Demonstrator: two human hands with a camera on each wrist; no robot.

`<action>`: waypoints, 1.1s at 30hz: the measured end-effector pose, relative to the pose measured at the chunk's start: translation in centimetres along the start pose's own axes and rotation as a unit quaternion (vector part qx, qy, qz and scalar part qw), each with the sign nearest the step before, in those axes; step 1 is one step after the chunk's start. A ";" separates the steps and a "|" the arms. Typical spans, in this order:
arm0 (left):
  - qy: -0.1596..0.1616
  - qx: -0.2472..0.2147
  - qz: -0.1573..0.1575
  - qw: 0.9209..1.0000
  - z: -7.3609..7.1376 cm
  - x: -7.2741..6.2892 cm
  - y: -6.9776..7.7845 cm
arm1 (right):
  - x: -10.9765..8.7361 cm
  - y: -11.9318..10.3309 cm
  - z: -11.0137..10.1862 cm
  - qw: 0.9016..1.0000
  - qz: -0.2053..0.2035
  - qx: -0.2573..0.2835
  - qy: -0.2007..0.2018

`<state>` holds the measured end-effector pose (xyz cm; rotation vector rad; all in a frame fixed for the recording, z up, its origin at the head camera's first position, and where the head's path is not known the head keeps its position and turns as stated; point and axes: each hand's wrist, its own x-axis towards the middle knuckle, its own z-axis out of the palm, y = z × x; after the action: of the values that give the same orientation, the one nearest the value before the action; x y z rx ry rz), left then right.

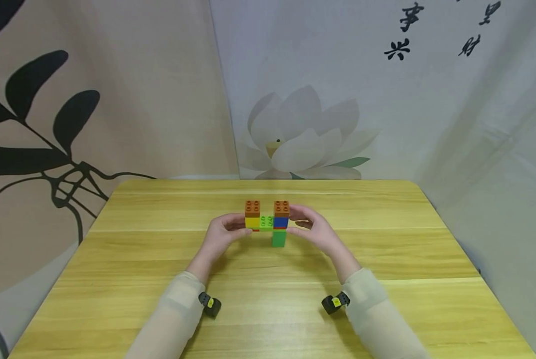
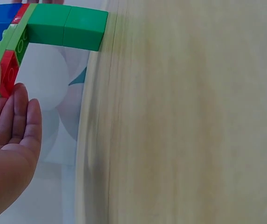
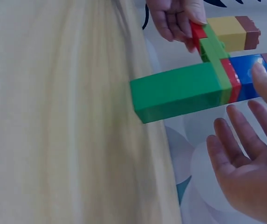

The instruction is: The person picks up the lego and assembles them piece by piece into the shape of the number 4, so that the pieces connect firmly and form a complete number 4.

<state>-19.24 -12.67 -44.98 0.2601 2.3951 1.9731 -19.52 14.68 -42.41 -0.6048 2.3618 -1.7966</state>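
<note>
A structure of toy building bricks (image 1: 266, 223) stands on a green column (image 1: 279, 239) over the table. A light-green bridge (image 1: 266, 222) joins its two sides. On the left are a brown brick (image 1: 252, 208), a yellow brick (image 1: 252, 222) and a red brick (image 2: 9, 73) beneath; on the right, a brown brick (image 1: 281, 208) tops a blue brick (image 1: 281, 222) and a thin red one. My left hand (image 1: 221, 232) pinches the left end, thumb at the yellow and red bricks. My right hand (image 1: 314, 228) holds the right side, thumb on the blue brick; its exact finger contact is partly hidden.
The wooden table (image 1: 268, 309) spreads around the structure, its far edge behind the hands. A patterned cloth backdrop (image 1: 160, 99) hangs past that edge. Small black wrist cameras (image 1: 210, 305) sit on both sleeves.
</note>
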 end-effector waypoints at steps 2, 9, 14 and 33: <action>0.000 -0.003 -0.001 1.000 0.0 0.0 0.0 | -0.1 0.3 0.3 1.000 0.008 0.013 0.004; 0.000 -0.014 -0.002 1.000 0.0 0.0 -0.3 | 0.1 1.5 1.1 0.998 0.015 0.045 0.029; 0.001 -0.014 -0.005 1.000 0.1 0.0 -0.3 | 0.2 1.3 1.4 0.997 0.032 0.034 0.054; 0.049 -0.031 0.014 0.998 1.0 -0.5 0.8 | 0.1 0.6 1.0 0.996 0.065 0.011 0.065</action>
<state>-18.50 -11.64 -44.44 0.1995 2.3951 2.1165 -19.40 13.87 -43.22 -0.3330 2.3973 -1.8544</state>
